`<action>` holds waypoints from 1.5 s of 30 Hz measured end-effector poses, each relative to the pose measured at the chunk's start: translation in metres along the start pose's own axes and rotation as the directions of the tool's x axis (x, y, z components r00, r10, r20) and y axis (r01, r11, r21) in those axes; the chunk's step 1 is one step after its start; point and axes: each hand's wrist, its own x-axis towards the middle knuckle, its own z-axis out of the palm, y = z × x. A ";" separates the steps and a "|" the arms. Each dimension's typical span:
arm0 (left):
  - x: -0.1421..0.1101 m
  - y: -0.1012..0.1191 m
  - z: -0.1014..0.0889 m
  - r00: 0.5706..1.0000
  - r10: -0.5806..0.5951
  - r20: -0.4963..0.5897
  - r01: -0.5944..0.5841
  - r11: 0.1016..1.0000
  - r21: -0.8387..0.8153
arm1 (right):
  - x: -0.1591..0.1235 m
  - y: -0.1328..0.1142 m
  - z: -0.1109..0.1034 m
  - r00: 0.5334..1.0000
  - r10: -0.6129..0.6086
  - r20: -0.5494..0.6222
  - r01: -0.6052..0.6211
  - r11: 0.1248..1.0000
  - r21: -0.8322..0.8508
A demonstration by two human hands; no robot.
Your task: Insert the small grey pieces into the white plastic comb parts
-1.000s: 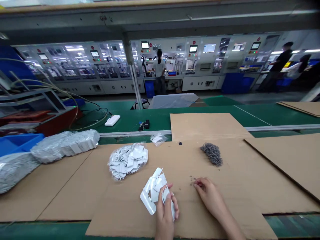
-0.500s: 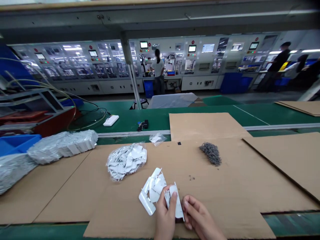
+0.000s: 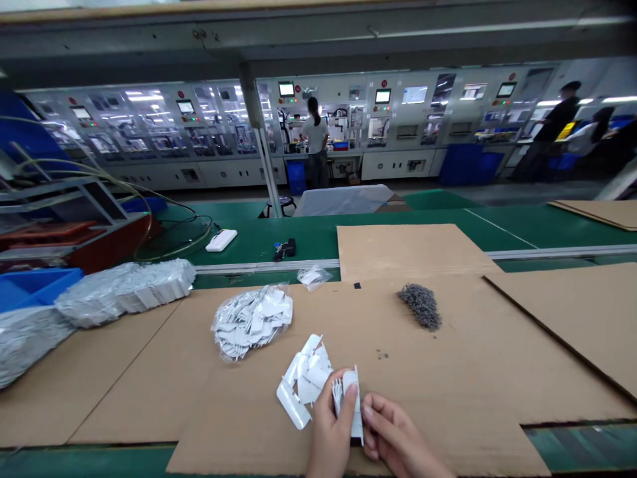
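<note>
My left hand [image 3: 332, 425] is wrapped around a small stack of white plastic plates [image 3: 355, 408], its thumb pressed on the front one. Close to the stack's right edge, my right hand [image 3: 391, 431] has thumb and forefinger pinched together; whatever is between them is hidden. Several loose white plates [image 3: 313, 372] lie overlapping on the cardboard just left of my hands. Behind those rests a clear bag of white plates [image 3: 253, 320]. A heap of small grey parts [image 3: 421, 305] sits farther off to the right.
Cardboard sheets [image 3: 468, 372] cover the green bench. At the left are wrapped stacks of white pieces [image 3: 129, 289] and a blue bin [image 3: 37, 287]. A small bag [image 3: 313, 277] and black clips [image 3: 284, 249] lie beyond. Other people stand near machines in the background.
The held stack has turned slightly more upright and shifted a little right. My right hand stays pinched beside its edge. The loose plates and the grey heap have not moved.
</note>
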 end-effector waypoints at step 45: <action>0.004 -0.014 0.000 0.979 -0.195 0.058 0.203 0.960 -0.195 | -0.004 -0.003 -0.004 0.851 -0.488 -0.193 0.314 0.769 -0.557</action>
